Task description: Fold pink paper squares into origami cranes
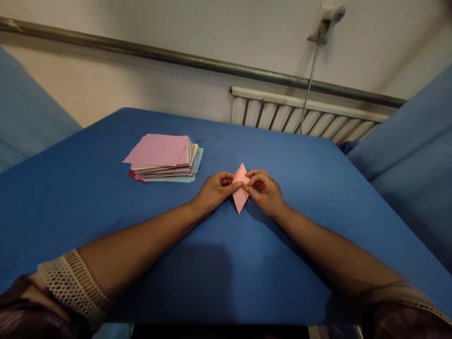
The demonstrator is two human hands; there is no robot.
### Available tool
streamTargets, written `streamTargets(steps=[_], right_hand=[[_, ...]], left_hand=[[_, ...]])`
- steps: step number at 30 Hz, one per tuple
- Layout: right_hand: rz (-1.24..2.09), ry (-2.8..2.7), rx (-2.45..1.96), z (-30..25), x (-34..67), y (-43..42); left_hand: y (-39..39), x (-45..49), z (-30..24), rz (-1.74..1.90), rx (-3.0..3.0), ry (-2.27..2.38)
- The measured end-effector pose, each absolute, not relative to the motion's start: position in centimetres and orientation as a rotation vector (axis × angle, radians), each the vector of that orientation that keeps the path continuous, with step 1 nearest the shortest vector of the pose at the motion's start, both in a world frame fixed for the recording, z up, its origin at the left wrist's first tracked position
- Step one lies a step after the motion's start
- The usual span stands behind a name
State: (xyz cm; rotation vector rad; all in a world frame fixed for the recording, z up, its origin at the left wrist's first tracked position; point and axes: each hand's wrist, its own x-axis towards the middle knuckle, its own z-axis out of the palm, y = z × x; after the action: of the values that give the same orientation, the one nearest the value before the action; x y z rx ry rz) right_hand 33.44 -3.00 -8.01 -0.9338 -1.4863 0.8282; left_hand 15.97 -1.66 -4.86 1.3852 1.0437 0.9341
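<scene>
A small pink folded paper (240,197), diamond shaped with points toward and away from me, lies on the blue table (106,207) near its middle. My left hand (214,192) pinches its left side with fingers curled. My right hand (265,192) pinches its right side, fingertips meeting the left hand's over the paper's centre. Both forearms rest on the table.
A stack of coloured square papers (164,162), pink sheet on top, sits to the left and farther back. A white radiator (300,117) and a metal rail (176,59) run along the wall behind. Blue surfaces flank the table on both sides.
</scene>
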Motion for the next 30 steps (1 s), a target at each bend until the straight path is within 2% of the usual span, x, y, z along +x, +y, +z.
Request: streamTargets(steps=[7,14,22,30], right_hand=[[0.790,-1.443,-0.799,-7.2,33.7,-3.1],[0.695,-1.673,-0.814,-6.9,33.9,-4.0],[1.311,-1.259,-0.955,-6.2,32.6,-4.0],[1.365,-1.107,-0.940,-5.9,32.3,-4.1]], left_hand=[[-2.3,16.1,-3.8,0.997,1.004,0.812],[-1.8,15.6,-4.0,0.942,1.067,0.895],[-1.8,15.6,-3.8,0.919,1.236,0.928],[-2.4,15.9,-3.8,0.916,1.343,0.961]])
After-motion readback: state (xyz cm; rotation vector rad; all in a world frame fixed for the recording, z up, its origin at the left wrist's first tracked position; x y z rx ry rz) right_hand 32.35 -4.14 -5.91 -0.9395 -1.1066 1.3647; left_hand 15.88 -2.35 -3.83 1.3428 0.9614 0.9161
